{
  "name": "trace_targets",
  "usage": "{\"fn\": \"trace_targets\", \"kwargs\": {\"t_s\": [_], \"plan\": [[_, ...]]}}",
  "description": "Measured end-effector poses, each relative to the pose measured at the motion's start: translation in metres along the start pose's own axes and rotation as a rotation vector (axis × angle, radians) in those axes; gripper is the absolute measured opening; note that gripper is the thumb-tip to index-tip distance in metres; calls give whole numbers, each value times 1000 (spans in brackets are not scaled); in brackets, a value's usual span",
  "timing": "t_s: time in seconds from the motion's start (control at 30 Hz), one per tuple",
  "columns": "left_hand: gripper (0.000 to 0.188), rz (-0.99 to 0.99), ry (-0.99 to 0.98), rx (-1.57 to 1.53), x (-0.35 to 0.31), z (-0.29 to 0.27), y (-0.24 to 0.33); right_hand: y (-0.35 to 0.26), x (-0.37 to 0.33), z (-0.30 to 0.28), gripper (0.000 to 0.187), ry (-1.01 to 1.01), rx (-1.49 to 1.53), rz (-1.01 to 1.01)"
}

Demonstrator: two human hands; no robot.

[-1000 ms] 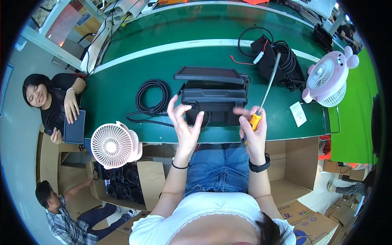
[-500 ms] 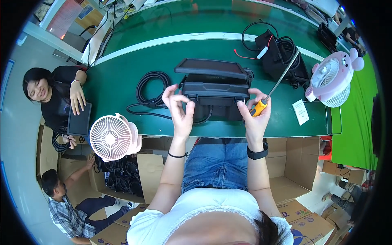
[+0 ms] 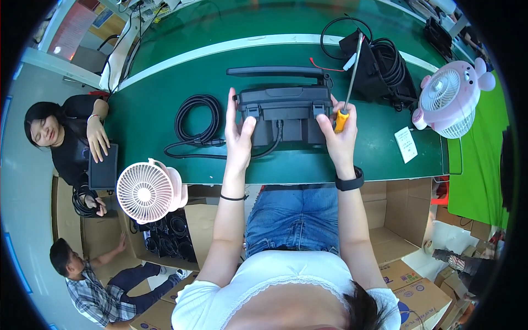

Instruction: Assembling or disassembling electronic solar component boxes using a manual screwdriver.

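Holds a black case [image 3: 283,104] by both ends toward the near edge of a green bench [image 3: 308,166], latched front facing the lap; cannot tell whether resting or slightly lifted. Presses the left hand [image 3: 240,136] to the left end, thumb apart from the fingers, clamped on the case near one latch. Wraps the right hand [image 3: 340,137] around the yellow handle of a screwdriver [image 3: 342,119], shaft pointing away, with the thumb against the right end of the case; cannot make out every right fingertip. Behind the case body, a flat black panel [image 3: 278,72]. At left, a black cable [image 3: 181,122] running from the case front to a coil on the bench. Beyond, at right, a black unit [image 3: 363,77] beside more coiled cable, a white card [image 3: 406,144] and a pink fan [image 3: 440,93]. At near left, a pale fan [image 3: 144,191] and a co-worker [image 3: 69,151] with one hand on a dark panel [image 3: 103,166].
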State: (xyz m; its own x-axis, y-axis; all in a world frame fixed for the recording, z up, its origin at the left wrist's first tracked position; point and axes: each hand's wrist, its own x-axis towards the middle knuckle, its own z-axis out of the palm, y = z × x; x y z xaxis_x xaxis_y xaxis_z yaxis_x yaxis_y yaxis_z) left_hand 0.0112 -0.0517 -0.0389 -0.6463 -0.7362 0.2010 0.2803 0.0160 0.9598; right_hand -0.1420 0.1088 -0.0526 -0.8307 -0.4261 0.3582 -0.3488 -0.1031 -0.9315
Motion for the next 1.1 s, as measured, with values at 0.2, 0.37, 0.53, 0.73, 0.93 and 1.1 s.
{"fn": "trace_targets", "kwargs": {"t_s": [0.2,0.37,0.53,0.73,0.93,1.1], "plan": [[72,-38,45,-3,2,1,-1,-4,8,1,44,-25,17,65],[71,-47,33,21,0,5,4,-9,8,1,42,24,-57,20],[71,175,135,912,-8,-21,-8,-27,-38,-21,33,85,-112,52],[64,556,-45,1174,16,7,53,-48,-83,-67,40,-129,-126,224],[64,534,-349,1279,55,41,52,-70,-100,-77,40,-256,-266,165],[45,463,-385,1287,60,42,51,-91,-99,-76,35,-303,-578,2]]}}
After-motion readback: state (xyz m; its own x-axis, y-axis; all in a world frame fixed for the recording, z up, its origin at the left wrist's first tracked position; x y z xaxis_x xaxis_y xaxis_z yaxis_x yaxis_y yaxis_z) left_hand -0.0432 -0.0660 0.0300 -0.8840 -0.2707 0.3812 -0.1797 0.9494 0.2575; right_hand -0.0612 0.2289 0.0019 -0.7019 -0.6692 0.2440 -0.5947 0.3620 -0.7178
